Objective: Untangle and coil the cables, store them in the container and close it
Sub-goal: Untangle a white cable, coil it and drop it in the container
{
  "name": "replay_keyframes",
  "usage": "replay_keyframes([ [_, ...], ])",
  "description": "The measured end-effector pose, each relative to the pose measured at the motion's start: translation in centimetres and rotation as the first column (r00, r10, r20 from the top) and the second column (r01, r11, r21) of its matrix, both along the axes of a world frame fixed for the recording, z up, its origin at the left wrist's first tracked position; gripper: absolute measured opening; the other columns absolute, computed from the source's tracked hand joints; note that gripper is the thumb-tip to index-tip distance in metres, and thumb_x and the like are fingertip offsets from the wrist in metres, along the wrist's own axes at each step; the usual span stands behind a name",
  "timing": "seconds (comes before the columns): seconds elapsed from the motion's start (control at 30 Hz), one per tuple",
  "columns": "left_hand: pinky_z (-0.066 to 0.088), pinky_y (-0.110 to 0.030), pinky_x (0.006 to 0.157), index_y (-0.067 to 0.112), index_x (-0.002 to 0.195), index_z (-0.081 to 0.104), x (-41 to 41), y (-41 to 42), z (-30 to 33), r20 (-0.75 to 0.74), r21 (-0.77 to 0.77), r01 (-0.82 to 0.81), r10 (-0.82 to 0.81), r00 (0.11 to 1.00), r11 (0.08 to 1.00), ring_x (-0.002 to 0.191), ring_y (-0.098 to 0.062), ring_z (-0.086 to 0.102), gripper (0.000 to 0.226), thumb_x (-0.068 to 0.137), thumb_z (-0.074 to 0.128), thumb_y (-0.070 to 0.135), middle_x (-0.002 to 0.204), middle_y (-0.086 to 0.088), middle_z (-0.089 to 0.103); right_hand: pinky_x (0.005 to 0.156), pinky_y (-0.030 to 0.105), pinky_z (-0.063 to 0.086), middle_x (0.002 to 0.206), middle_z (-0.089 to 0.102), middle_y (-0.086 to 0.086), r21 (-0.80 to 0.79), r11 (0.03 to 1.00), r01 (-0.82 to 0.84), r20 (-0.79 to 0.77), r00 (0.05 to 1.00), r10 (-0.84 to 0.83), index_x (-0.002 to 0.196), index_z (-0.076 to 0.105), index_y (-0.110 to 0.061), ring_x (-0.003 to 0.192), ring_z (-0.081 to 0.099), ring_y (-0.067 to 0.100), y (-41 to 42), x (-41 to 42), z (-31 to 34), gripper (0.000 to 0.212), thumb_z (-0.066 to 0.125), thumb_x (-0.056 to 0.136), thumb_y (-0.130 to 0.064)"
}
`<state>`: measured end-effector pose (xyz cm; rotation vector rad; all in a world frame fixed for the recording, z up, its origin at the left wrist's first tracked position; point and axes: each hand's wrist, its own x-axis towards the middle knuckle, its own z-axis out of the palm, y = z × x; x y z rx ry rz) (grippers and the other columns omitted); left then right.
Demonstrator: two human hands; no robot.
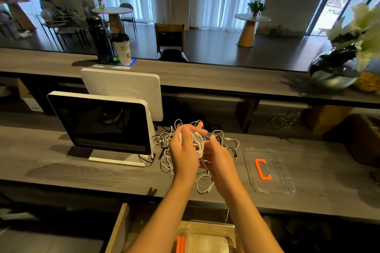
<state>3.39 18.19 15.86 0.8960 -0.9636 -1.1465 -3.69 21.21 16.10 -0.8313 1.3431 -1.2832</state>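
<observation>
Partly hidden behind both hands (182, 150) (216, 156), white cables (164, 139) blur together.

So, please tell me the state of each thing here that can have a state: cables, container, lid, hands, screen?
White cable coil: partly wound, held over the desk.
Cable pile: tangled, lying on the desk.
Container: open, no cables inside, below the desk edge.
Lid: off, lying flat on the desk, right of the cables.
Left hand: grips the coil.
Right hand: pinches a cable strand.
Screen: dark.
</observation>
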Motion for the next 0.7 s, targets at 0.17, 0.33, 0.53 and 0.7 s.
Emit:
replay_keyframes([
  [0.17,0.053,-0.026,0.095,0.02,0.108,0.066,-0.9,0.9,-0.5,0.03,-0.065,0.015,-0.013,0.999,0.998,0.112,-0.011,0.067,0.033,0.109,0.033,0.019,0.109,0.007,0.075,0.059,0.025,0.05,0.071,0.072,-0.002,-0.132,0.971,0.2,-0.187,0.957,-0.222,0.081,0.07,-0.019,0.066,0.067,0.006,-0.8,2.1,0.2,0.046,0.034,0.108,-0.031],
  [0.33,0.056,-0.025,0.082,0.019,0.122,0.065,-0.4,0.7,-0.3,-0.124,0.042,0.209,-0.202,0.971,0.977,0.104,-0.016,0.071,0.03,0.106,0.04,0.016,0.11,0.002,0.075,0.049,0.015,0.039,0.06,0.062,-0.007,-0.405,0.856,0.321,-0.287,0.844,-0.453,0.07,0.063,-0.021,0.055,0.058,0.003,-0.8,1.6,-0.5,0.041,0.043,0.106,-0.021],
  [0.53,0.054,-0.041,0.06,0.013,0.091,0.066,2.7,-1.2,0.1,0.472,-0.025,0.403,-0.345,0.811,0.915,0.07,-0.029,0.065,0.048,0.097,0.04,0.053,0.08,-0.012,0.066,0.045,0.017,0.033,0.055,0.051,-0.007,-0.537,0.822,0.19,-0.461,0.749,-0.475,0.069,0.056,-0.01,0.049,0.048,0.006,-0.8,-1.7,-0.5,0.039,0.045,0.105,-0.02],
  [0.7,0.051,-0.029,0.052,0.025,0.096,0.061,3.9,-1.8,0.5,0.548,0.129,0.643,-0.595,0.588,0.755,0.053,-0.017,0.063,0.03,0.101,0.043,0.048,0.061,-0.007,0.058,0.048,0.016,0.03,0.052,0.047,-0.006,-0.541,0.838,0.063,-0.554,0.723,-0.412,0.064,0.055,-0.013,0.049,0.045,0.007,-0.7,-3.1,-0.3,0.041,0.047,0.104,-0.02],
])
